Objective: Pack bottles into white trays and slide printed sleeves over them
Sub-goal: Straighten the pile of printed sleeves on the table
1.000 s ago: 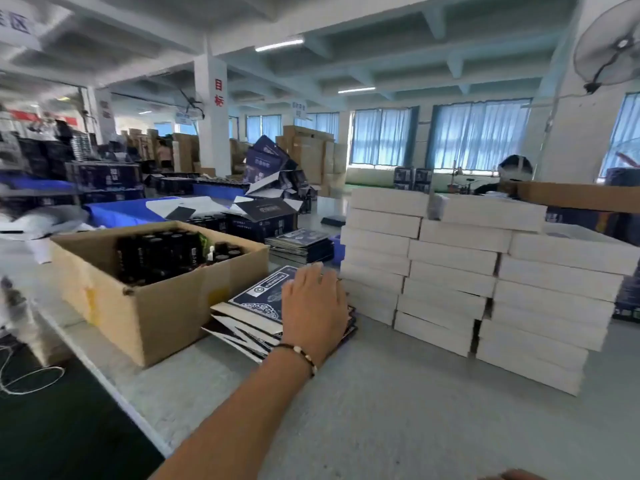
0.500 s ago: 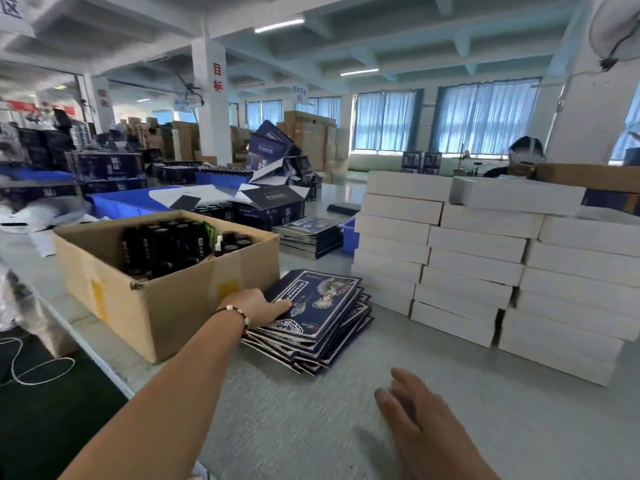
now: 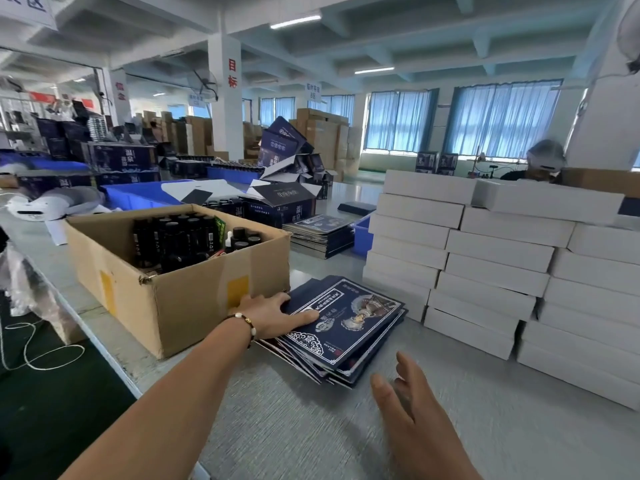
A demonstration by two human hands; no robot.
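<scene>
Right hand [image 3: 412,407] hovers open near the sleeve stack [image 3: 341,327]; my left hand [image 3: 273,315] grips its edge. Beyond, bottles [image 3: 180,237] sit in the carton [image 3: 166,299], white trays [image 3: 485,265] stacked. I judge nothing sleeved yet.

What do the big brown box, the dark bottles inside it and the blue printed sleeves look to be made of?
The brown box: corrugated cardboard, matte, with raw flap edges and yellow tape patches. The bottles: dark and glossy, so glass or hard plastic; the picture cannot settle which. The printed sleeves: thin card, smooth with a slight sheen, lying flat in a fanned pile.
</scene>
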